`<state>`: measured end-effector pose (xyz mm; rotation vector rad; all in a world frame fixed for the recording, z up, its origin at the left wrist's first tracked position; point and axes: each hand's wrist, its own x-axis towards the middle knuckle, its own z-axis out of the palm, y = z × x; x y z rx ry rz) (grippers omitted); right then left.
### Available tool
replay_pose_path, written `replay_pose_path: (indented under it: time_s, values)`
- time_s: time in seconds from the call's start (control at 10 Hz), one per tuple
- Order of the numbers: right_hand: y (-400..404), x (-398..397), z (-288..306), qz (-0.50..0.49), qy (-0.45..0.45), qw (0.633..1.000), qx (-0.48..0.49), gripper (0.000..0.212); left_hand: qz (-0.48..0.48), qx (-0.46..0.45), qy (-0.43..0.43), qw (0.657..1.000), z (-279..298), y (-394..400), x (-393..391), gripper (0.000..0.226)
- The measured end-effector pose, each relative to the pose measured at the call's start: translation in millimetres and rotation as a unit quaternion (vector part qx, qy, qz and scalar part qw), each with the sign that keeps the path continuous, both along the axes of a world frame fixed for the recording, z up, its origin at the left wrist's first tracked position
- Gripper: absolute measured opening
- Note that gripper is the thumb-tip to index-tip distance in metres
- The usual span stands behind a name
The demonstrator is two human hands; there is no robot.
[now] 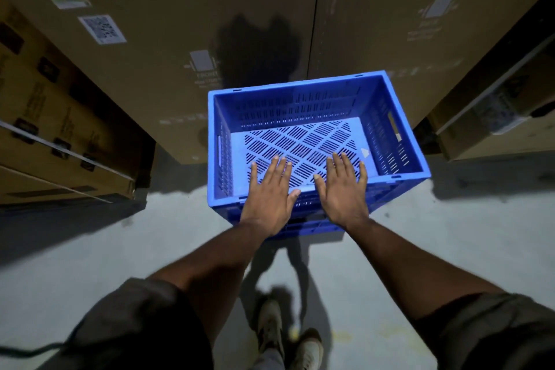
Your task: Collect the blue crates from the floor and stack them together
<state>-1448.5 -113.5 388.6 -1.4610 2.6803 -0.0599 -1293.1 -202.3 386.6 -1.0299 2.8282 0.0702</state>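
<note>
— Where are you looking from?
— You have a single view, worn on your head, tilted steeply forward and down over your outstretched forearms.
— How close is it?
— Close: your left hand (271,198) and right hand (342,192) sit mid-frame above the blue crate (390,141), your shoes (288,336) at the bottom edge, and cardboard boxes (180,54) filling the top. The wide lens bends the edges.

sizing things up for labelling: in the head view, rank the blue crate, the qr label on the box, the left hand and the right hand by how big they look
1. blue crate
2. left hand and right hand, which look alike, so no ranking between them
3. QR label, which is farther from the camera, so its true size is unsure
</note>
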Motion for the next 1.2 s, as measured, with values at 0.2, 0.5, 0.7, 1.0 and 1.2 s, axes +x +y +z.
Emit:
replay_pose_path:
  time_s: [0.2, 0.5, 0.7, 1.0, 1.2]
  values:
    - [-4, 6, 2, -0.029, -0.023, 0.999, 0.018, 0.070, -0.001, 0.027, -0.013, 1.000, 5, -2, 0, 0.068]
    - [-6, 9, -9, -0.045, 0.007, 0.999, -0.022, 0.069, 0.016, 0.002, 0.008, 1.000, 5, 3, -2, 0.065]
    - [-8, 7, 4, -0.041, -0.033, 0.998, 0.025, 0.068, 0.015, 0.058, -0.005, 0.998, 10, -3, -3, 0.066]
    - [26, 18, 71, -0.045, -0.106, 0.993, 0.027, 0.072, 0.088, 0.145, 0.026, 0.985, 63, 25, 19, 0.078]
    - [90, 35, 126, -0.022, -0.065, 0.997, -0.031, 0.070, 0.118, 0.053, 0.097, 0.987, 127, 87, 50, 0.079]
